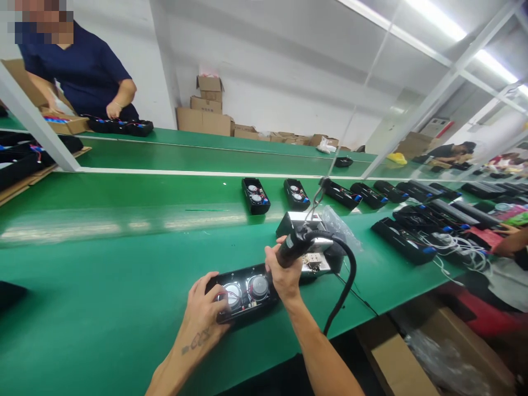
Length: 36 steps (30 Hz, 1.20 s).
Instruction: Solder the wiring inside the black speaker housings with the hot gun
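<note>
On the green bench, a black speaker housing [243,313] lies open side up, with two round silver speakers showing inside. My left hand [206,305] grips its left end, fingers reaching over the left speaker. My right hand [286,272] is wrapped round a black hand tool [293,248] above the housing's right end. The tool hangs from a metal hook and has a thick black cable. Its tip is hidden by my hand. Just behind it stands a metal machine [315,263] with a clear plastic bag beside it.
Two small black housings [256,196] stand on the green belt beyond the bench [103,286]. More black housings [402,240] and white cables [457,245] lie at the right. A person [86,66] works at the far left. Cardboard boxes [396,357] sit below the bench at the right.
</note>
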Tool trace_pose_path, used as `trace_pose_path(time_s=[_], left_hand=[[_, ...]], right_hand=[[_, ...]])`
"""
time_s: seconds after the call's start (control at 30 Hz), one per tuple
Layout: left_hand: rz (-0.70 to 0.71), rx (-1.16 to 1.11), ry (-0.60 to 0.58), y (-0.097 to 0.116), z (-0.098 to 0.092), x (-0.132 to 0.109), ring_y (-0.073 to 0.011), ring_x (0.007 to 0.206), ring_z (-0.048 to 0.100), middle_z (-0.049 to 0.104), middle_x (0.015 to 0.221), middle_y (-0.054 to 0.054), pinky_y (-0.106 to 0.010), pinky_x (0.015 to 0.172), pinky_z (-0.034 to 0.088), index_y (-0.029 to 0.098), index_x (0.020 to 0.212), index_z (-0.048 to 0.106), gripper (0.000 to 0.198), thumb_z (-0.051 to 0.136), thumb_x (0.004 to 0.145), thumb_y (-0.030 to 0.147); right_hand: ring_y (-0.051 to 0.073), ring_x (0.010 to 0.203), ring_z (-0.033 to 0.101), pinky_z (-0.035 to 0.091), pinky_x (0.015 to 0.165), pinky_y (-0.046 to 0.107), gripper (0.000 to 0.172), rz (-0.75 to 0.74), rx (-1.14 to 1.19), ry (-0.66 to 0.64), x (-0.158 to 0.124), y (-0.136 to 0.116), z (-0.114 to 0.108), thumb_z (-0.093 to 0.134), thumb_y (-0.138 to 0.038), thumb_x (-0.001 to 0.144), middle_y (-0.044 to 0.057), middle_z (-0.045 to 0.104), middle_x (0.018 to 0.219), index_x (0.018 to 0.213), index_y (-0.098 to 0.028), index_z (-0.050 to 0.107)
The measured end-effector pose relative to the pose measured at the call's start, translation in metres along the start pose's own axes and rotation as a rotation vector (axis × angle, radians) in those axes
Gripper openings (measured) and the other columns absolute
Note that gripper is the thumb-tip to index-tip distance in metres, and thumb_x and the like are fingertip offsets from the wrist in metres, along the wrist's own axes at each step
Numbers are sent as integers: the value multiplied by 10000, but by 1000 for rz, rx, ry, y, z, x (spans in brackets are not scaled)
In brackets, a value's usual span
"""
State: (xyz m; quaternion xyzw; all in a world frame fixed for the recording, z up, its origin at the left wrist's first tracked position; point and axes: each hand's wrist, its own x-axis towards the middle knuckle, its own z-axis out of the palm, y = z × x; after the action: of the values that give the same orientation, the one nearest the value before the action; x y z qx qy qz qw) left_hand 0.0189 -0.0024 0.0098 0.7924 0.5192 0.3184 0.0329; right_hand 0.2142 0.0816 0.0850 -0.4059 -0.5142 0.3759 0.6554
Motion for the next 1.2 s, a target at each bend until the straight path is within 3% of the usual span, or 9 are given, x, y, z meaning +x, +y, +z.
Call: trace_pose_path(time_s=[0.33, 0.47, 0.57, 0.67, 0.83, 0.9, 1.0, 1.2], left_hand=[[28, 36, 11, -2, 1, -1, -432, 1301, 568, 748, 947, -23, -639, 1009, 501, 255, 731, 726, 241, 847, 598, 95], [124, 91, 0, -17, 5, -5, -436, 1291, 569, 753, 948, -24, -631, 964, 529, 281, 734, 734, 167, 837, 666, 170], [211, 123, -11, -29, 9, -7, -430, 1290, 571, 762, 968, -21, -606, 919, 556, 313, 778, 753, 109, 824, 728, 247], [210, 132, 9, -34, 11, -7, -427, 1291, 574, 761, 973, -30, -595, 923, 554, 309, 771, 753, 97, 833, 727, 277], [225, 122, 30, -34, 10, -5, -427, 1260, 573, 756, 937, -32, -564, 873, 567, 303, 743, 736, 108, 819, 715, 239], [256, 114, 25, -34, 8, -5, -425, 1250, 571, 756, 931, -28, -551, 846, 570, 311, 755, 737, 105, 809, 730, 238], [195, 101, 14, -27, 6, -5, -432, 1273, 560, 752, 944, -35, -592, 891, 551, 301, 759, 738, 133, 838, 707, 232], [65, 31, 2, -1, -4, 0, -435, 1286, 570, 748, 946, -43, -655, 973, 517, 264, 738, 746, 204, 932, 655, 244]], right_hand=[[100, 426, 501, 455, 460, 250, 357, 11, 22, 6, 1, 2, 7, 803, -345, 835, -119, 550, 574, 1036, -234, 530], [91, 427, 476, 427, 477, 240, 343, -26, 107, 13, -1, -24, -28, 748, -318, 927, -134, 526, 565, 1167, -241, 516], [90, 436, 473, 431, 494, 242, 345, -186, 109, 234, 14, -48, -68, 734, -296, 946, -136, 520, 570, 1213, -249, 522], [96, 424, 486, 452, 503, 253, 373, -310, -19, 419, 39, -52, -98, 776, -296, 897, -135, 545, 555, 1183, -235, 544], [103, 413, 494, 458, 506, 264, 344, -266, -136, 329, 59, -30, -114, 777, -358, 894, -130, 548, 527, 1098, -221, 536], [102, 415, 489, 448, 492, 262, 349, -205, -143, 246, 53, -30, -113, 793, -349, 886, -124, 548, 535, 1094, -218, 545], [99, 415, 478, 426, 466, 252, 376, -98, -37, 110, 32, -43, -100, 795, -298, 896, -124, 534, 555, 1180, -228, 558], [81, 423, 445, 420, 444, 221, 341, -57, 388, -173, -28, -63, -29, 635, -218, 1015, -119, 496, 629, 1312, -316, 498]])
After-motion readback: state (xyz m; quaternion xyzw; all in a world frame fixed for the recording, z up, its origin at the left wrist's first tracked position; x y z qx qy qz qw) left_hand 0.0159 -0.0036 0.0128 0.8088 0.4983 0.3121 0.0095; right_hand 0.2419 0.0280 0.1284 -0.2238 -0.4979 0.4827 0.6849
